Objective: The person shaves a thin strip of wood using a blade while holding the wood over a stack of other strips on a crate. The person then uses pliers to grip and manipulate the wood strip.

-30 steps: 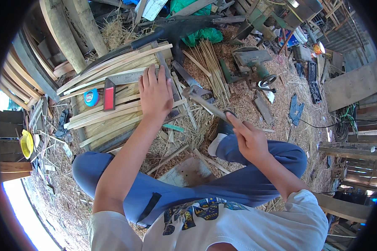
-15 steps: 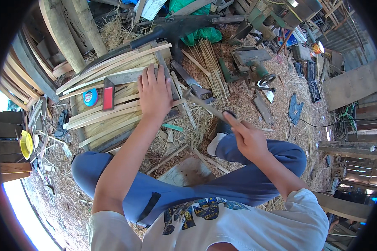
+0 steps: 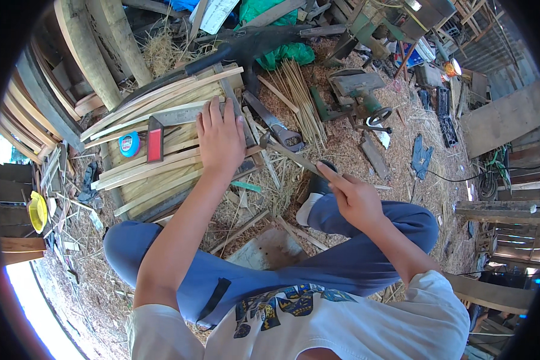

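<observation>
My left hand (image 3: 222,138) lies flat with its fingers stretched out over thin wooden strips (image 3: 156,168) on a board. Its fingertips rest by the end of the metal blade of a try square (image 3: 155,141) with a red handle. A blue tape measure (image 3: 129,144) sits just left of the square. My right hand (image 3: 357,201) is closed around the handle of a hammer (image 3: 297,159), index finger laid along it. The hammer's head is close to the strips' right ends, beside my left hand; whether it touches them I cannot tell.
A handsaw (image 3: 276,126) and a bundle of thin sticks (image 3: 300,102) lie beyond the hammer. A green metal vise (image 3: 357,96) stands further right. Planks (image 3: 87,54) lean at the far left, near a yellow hard hat or bowl (image 3: 38,212). Shavings and offcuts cover the ground.
The hammer's head has dipped slightly down and left toward the strips. My left hand stays where it was, and the view has shifted a little.
</observation>
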Demonstrator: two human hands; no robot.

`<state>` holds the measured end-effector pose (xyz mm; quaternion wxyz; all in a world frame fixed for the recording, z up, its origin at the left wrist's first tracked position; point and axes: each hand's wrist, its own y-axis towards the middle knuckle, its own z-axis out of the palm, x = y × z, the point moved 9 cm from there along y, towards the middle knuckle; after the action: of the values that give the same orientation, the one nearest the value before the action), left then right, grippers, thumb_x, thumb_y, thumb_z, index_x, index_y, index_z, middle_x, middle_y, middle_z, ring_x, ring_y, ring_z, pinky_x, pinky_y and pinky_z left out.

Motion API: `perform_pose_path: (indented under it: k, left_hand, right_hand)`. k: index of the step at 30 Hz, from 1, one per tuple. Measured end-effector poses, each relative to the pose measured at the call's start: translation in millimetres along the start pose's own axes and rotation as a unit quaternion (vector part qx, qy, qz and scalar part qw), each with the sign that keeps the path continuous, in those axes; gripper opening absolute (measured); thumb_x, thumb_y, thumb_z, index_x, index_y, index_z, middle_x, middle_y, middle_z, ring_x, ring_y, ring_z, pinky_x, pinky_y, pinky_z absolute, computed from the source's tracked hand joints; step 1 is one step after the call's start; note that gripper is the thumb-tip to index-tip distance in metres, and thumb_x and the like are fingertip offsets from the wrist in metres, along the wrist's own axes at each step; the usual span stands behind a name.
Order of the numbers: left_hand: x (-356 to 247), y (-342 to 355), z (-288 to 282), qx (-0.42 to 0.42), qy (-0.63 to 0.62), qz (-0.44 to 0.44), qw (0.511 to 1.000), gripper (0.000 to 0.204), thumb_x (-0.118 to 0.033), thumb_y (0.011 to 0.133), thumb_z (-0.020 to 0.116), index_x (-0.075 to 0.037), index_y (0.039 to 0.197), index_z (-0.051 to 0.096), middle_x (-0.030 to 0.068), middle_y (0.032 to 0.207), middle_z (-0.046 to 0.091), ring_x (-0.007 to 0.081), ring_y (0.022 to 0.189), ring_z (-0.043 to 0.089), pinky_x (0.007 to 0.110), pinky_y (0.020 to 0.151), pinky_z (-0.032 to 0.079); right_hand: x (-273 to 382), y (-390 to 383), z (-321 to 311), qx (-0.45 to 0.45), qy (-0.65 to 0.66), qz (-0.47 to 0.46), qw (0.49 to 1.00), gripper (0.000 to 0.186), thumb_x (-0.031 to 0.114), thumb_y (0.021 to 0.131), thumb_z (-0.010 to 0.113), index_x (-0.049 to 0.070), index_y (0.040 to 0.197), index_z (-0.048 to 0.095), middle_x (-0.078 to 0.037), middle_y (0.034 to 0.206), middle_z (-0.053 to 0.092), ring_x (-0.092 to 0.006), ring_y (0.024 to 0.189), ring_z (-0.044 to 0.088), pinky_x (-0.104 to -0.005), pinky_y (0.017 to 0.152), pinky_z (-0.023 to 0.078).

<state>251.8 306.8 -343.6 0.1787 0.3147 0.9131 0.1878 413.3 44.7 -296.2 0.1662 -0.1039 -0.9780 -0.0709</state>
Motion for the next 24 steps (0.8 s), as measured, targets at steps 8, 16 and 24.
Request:
perform_pose_path:
  k: [8, 16, 24]
  left_hand:
    - [-3, 1, -3, -0.005, -0.025, -0.003, 1.000, 0.048, -0.028, 0.111, 0.055, -0.005, 0.153, 0.054, 0.0207, 0.158, 0.047, 0.0420, 0.150, 0.042, 0.059, 0.127, 0.033]
    - [14, 1, -57, -0.089, -0.273, 0.053, 0.956, 0.038, -0.012, 0.106, 0.061, -0.006, 0.144, 0.061, 0.0205, 0.147, 0.057, 0.0432, 0.136, 0.053, 0.053, 0.116, 0.043]
    - [57, -60, -115, 0.159, -0.160, 0.107, 0.968, 0.025, -0.009, 0.093, 0.077, -0.006, 0.117, 0.073, 0.0078, 0.114, 0.069, 0.0337, 0.106, 0.067, 0.047, 0.097, 0.054]
  right_hand:
    - [-2, 1, 3, 0.023, 0.009, 0.029, 0.999, 0.062, 0.013, 0.104, 0.066, 0.035, 0.160, 0.057, -0.012, 0.088, 0.072, -0.0362, 0.072, 0.073, -0.0477, 0.063, 0.057]
    - [0, 22, -20, -0.022, 0.192, 0.144, 0.971, 0.049, 0.018, 0.110, 0.062, 0.028, 0.158, 0.059, -0.019, 0.095, 0.076, -0.0410, 0.076, 0.072, -0.0438, 0.068, 0.055]
    - [30, 52, -38, -0.039, 0.130, 0.065, 0.989, 0.051, 0.017, 0.109, 0.063, 0.029, 0.158, 0.059, -0.020, 0.097, 0.076, -0.0410, 0.080, 0.072, -0.0483, 0.071, 0.055]
